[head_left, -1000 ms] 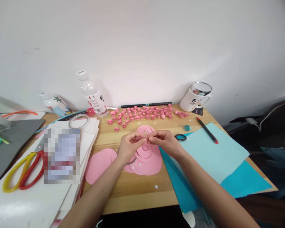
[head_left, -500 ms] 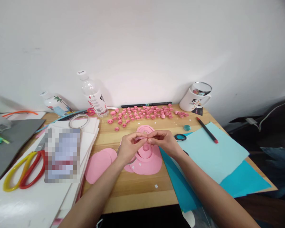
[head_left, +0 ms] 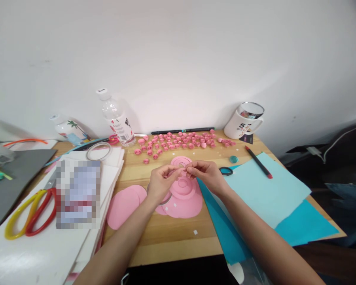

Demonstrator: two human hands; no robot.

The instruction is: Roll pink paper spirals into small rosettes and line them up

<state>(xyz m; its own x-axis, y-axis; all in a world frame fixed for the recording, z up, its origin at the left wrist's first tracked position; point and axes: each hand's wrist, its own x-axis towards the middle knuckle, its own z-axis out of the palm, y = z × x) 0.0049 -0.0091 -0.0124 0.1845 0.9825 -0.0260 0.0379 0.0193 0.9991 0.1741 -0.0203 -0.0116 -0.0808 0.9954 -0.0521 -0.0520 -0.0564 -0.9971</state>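
Note:
My left hand and my right hand meet over the middle of the table, fingertips pinched together on a pink paper spiral. Its inner end is partly hidden by the fingers. Under them, pink spiral-cut paper lies on a stack of pink paper discs. More pink paper circles overlap to the left of my left hand. Beyond both hands, several small rolled pink paper roses spread in rows.
Large scissors with red and yellow handles lie on white paper sheets at left. A water bottle and a white mug stand near the wall. Blue paper, a dark pen with red ends and black-handled scissors are at right.
My right hand has shifted slightly left and turned at the fingertips. The loose spiral paper under the hands has changed shape and lies lower. My left hand stays nearly in place.

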